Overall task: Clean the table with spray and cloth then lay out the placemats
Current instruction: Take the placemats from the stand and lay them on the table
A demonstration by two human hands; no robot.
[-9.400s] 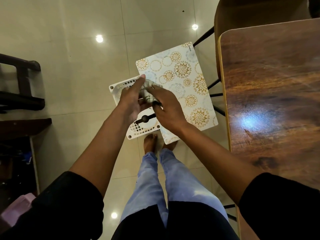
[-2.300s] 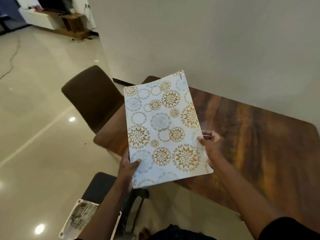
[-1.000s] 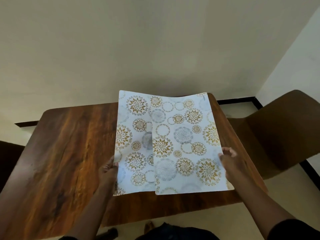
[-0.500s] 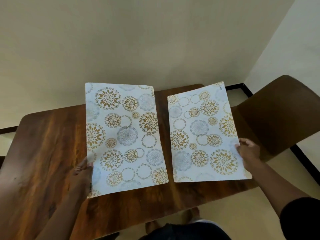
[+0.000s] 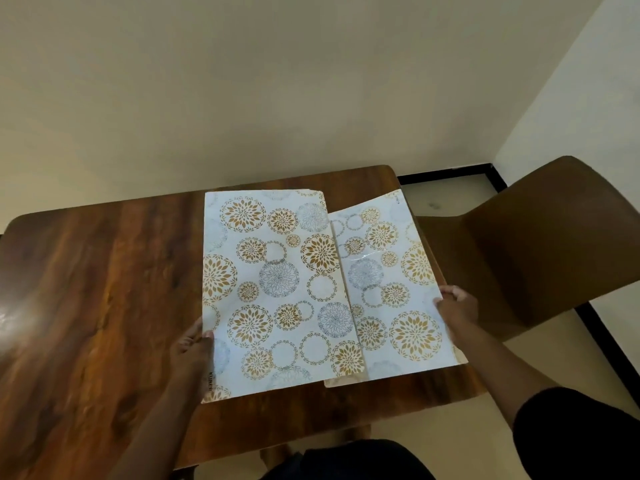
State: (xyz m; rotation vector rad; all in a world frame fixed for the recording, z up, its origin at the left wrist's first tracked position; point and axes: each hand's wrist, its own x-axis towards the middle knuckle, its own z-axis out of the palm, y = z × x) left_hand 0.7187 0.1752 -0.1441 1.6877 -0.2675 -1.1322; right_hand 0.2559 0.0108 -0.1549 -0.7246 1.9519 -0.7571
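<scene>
Two white placemats with gold and grey flower circles are over the right part of the dark wooden table [image 5: 97, 292]. My left hand [image 5: 194, 355] grips the left edge of the left placemat [image 5: 273, 292], which overlaps the other one. My right hand [image 5: 457, 308] pinches the right edge of the right placemat [image 5: 391, 292], whose right side reaches the table's right edge. I cannot tell whether the mats lie flat or hover just above the wood. No spray bottle or cloth is in view.
A brown chair [image 5: 540, 244] stands close to the table's right side. A plain wall [image 5: 277, 81] runs right behind the table. My legs show below the table's near edge.
Half a second ago the two placemats were held apart with a gap between them. Now they have come together over the right part of the table, the left one overlapping the right.
</scene>
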